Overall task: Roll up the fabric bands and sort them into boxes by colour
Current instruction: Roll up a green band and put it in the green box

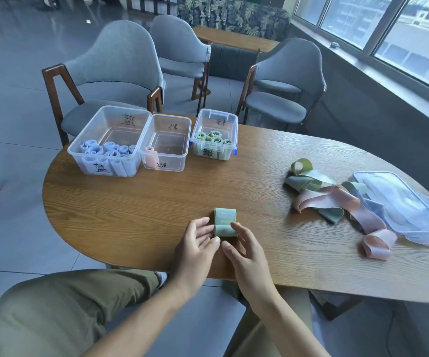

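Observation:
A green fabric band [224, 222], partly rolled, lies on the wooden table [136, 207] near its front edge. My left hand [198, 243] touches the roll's left end and my right hand [241, 246] its right end, fingers relaxed around it. At the back stand three clear boxes: the left box [110, 140] holds several blue rolls, the middle box [168, 143] one pink roll, the right box [214, 135] several green rolls. A loose pile of green and pink bands [337, 199] lies to the right.
Clear plastic lids [401, 202] lie at the table's right edge beside the pile. Grey chairs [120, 73] stand behind the table. A window ledge runs along the right. My knees sit under the table's front edge.

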Available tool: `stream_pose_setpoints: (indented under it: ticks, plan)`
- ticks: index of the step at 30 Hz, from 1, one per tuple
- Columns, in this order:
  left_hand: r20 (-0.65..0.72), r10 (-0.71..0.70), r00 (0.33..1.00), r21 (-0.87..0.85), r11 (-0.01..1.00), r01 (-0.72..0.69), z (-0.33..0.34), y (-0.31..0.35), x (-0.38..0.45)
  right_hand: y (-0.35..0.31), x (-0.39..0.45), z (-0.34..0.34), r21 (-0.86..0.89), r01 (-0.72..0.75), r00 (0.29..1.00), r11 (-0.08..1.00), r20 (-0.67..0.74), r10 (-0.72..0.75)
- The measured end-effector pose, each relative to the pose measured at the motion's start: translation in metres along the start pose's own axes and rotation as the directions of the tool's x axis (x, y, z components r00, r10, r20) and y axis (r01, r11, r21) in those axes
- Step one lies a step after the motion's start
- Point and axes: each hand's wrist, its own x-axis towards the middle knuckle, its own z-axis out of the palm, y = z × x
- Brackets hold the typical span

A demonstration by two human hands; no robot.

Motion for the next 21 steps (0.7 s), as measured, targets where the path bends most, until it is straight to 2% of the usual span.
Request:
stream_pose_setpoints:
  ticks: [6,11,21]
  plan:
    - [0.017,-0.005,1.0,-0.013,1.0,0.005,0.002,0.002,-0.002,0.002,0.002,-0.006,0.08,-0.012,1.0,0.997,-0.017,0.013]
    - [0.02,0.012,1.0,0.029,0.999,-0.013,0.001,0.0,-0.002,0.005,0.0,-0.006,0.058,-0.008,1.0,0.998,0.023,0.006]
    - [0.056,0.062,0.996,0.157,0.985,-0.07,-0.005,-0.005,-0.005,0.008,-0.002,-0.011,0.001,0.026,1.0,1.0,0.001,-0.026]
